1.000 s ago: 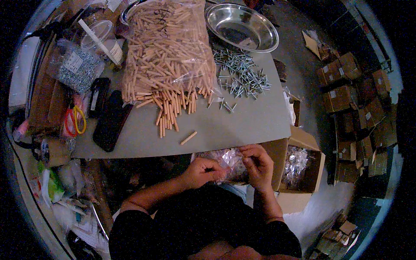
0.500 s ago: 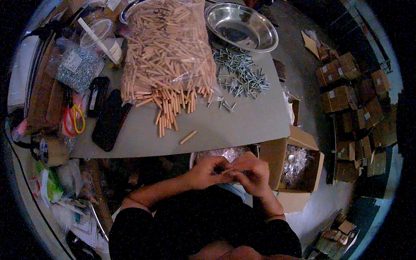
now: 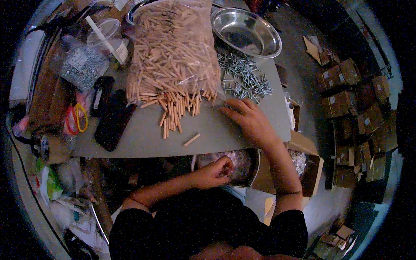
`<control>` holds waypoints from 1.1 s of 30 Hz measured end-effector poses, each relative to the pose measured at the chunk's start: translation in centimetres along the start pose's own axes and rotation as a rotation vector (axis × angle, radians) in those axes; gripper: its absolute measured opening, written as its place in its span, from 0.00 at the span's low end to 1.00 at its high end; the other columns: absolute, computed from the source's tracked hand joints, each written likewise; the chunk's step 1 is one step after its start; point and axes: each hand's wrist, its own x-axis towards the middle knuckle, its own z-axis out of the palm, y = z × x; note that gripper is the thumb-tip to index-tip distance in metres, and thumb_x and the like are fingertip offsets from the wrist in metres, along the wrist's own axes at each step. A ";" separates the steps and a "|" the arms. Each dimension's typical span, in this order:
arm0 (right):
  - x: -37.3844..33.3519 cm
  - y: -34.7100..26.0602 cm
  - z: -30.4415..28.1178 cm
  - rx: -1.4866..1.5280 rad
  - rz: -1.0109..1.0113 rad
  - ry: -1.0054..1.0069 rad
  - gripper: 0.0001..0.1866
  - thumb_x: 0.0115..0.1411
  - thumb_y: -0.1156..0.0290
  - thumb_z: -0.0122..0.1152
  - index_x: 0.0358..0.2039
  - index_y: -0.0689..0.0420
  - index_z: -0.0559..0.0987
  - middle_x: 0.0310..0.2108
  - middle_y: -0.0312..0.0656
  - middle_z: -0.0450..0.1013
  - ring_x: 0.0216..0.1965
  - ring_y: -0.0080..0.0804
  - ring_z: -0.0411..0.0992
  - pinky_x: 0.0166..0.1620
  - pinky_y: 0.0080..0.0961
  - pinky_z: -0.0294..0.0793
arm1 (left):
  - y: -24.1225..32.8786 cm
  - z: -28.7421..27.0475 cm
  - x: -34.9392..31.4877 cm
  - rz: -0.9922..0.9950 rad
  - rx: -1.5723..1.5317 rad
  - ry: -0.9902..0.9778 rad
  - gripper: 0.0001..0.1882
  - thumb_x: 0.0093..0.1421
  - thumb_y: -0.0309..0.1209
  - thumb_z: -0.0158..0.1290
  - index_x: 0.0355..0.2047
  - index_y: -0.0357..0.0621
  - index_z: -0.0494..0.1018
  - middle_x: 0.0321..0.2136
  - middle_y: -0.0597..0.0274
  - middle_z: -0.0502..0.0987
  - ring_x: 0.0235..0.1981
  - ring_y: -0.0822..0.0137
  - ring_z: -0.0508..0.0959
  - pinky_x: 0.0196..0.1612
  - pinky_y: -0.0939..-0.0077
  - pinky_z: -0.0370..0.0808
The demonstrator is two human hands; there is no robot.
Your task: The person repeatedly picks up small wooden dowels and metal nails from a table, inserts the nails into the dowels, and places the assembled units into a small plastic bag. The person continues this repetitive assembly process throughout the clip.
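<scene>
Centrally, a heap of slender, silvery screws (image 3: pixel 248 80) lies on the grey table (image 3: pixel 225 141), the pieces crossed at many angles and their shanks reflecting a bluish light. The heap sits just in front of the metal bowl (image 3: pixel 234 32) and to the right of a clear bag of wooden dowels (image 3: pixel 173 56). Threads are too small to make out, the bag is cut off by the upper edge, and the clear plastic (image 3: pixel 241 162) below the table's edge is blurred and partly hidden by the left hand (image 3: pixel 214 172). The right arm extends forward over the table; the right hand (image 3: pixel 249 119), back uppermost, is loosely bent, its fingers pointing leftward near the screws. Whether it grips one cannot be told. The left forearm slants inward, its fingers curled toward the thumb with little gap; any contents cannot be discerned.
</scene>
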 end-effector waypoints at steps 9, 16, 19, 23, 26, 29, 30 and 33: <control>1.3 1.1 -1.5 0.525 0.467 -0.339 0.14 0.48 0.77 0.56 0.37 0.54 0.79 0.43 0.44 0.70 0.46 0.43 0.68 0.46 0.32 0.71 | -1.8 0.0 1.8 -0.207 -0.342 0.019 0.15 0.53 0.35 0.60 0.34 0.42 0.67 0.32 0.65 0.71 0.36 0.72 0.70 0.42 0.75 0.69; -2.8 0.5 -0.2 0.211 0.044 -0.034 0.17 0.43 0.78 0.62 0.37 0.51 0.81 0.39 0.42 0.72 0.44 0.44 0.69 0.45 0.33 0.71 | -0.7 0.9 2.8 -0.199 -0.715 0.085 0.13 0.53 0.31 0.59 0.36 0.44 0.68 0.33 0.68 0.71 0.36 0.73 0.70 0.41 0.78 0.69; -4.2 0.1 0.5 0.319 0.073 -0.065 0.16 0.43 0.78 0.62 0.36 0.52 0.81 0.39 0.43 0.71 0.44 0.43 0.69 0.46 0.33 0.71 | -0.4 1.2 2.9 -0.245 -0.829 0.124 0.13 0.53 0.29 0.59 0.37 0.44 0.69 0.33 0.68 0.71 0.36 0.73 0.70 0.40 0.78 0.69; -5.5 -1.7 0.1 0.380 0.041 -0.151 0.17 0.43 0.78 0.63 0.36 0.53 0.80 0.38 0.42 0.72 0.43 0.43 0.69 0.46 0.34 0.71 | 2.0 0.8 2.7 -0.269 -0.982 0.101 0.11 0.54 0.29 0.58 0.37 0.45 0.70 0.35 0.68 0.72 0.37 0.72 0.71 0.42 0.76 0.69; -6.7 -2.5 0.1 0.462 0.041 -0.198 0.18 0.42 0.79 0.63 0.37 0.53 0.80 0.36 0.41 0.72 0.41 0.43 0.70 0.45 0.34 0.71 | 3.6 0.4 2.4 -0.236 -0.955 0.066 0.10 0.55 0.28 0.57 0.37 0.45 0.71 0.35 0.68 0.72 0.39 0.72 0.71 0.44 0.74 0.69; -7.0 -2.7 -0.5 0.712 0.121 -0.284 0.18 0.42 0.81 0.62 0.38 0.54 0.79 0.35 0.41 0.72 0.40 0.41 0.71 0.44 0.33 0.71 | 2.4 0.7 2.6 -0.224 -0.868 0.056 0.10 0.55 0.28 0.57 0.37 0.45 0.71 0.35 0.68 0.72 0.40 0.72 0.71 0.46 0.74 0.68; -6.7 -2.7 -0.9 0.798 0.137 -0.275 0.18 0.43 0.82 0.62 0.38 0.54 0.79 0.34 0.41 0.72 0.40 0.41 0.71 0.44 0.32 0.71 | 1.4 0.9 2.8 -0.223 -0.840 0.056 0.10 0.55 0.28 0.57 0.38 0.45 0.71 0.35 0.68 0.72 0.40 0.72 0.71 0.47 0.75 0.68; -6.5 -1.7 -0.4 0.887 0.119 -0.155 0.17 0.45 0.83 0.60 0.37 0.56 0.77 0.35 0.42 0.72 0.40 0.40 0.71 0.44 0.31 0.71 | -0.8 1.3 3.4 -0.214 -0.737 0.099 0.19 0.52 0.27 0.60 0.44 0.46 0.71 0.39 0.65 0.75 0.42 0.68 0.73 0.49 0.70 0.71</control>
